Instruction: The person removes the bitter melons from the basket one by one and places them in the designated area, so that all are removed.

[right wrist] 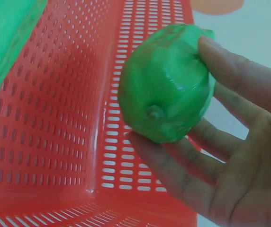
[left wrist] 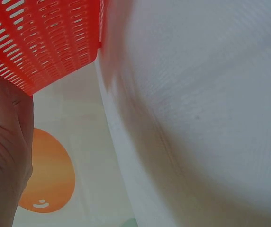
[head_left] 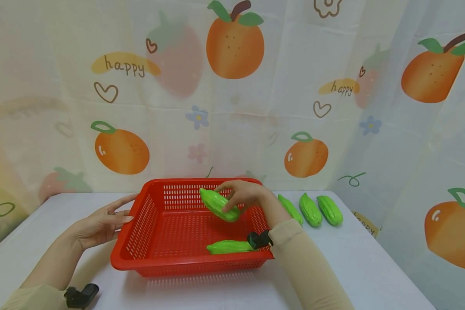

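Observation:
My right hand holds a bright green, ridged bitter melon over the inside of a red plastic basket. Thumb and fingers pinch it by one end; its other end points left. In the right wrist view the rounded end of this bitter melon faces the camera. A second bitter melon lies on the basket floor along the near wall, partly behind my right wrist. At the basket's left rim, my left hand touches with fairly straight fingers. The left wrist view has those fingertips hidden behind the basket.
Three more bitter melons lie on the white table to the right of the basket, one partly behind my right forearm. A fruit-printed curtain hangs behind the table and along its right side.

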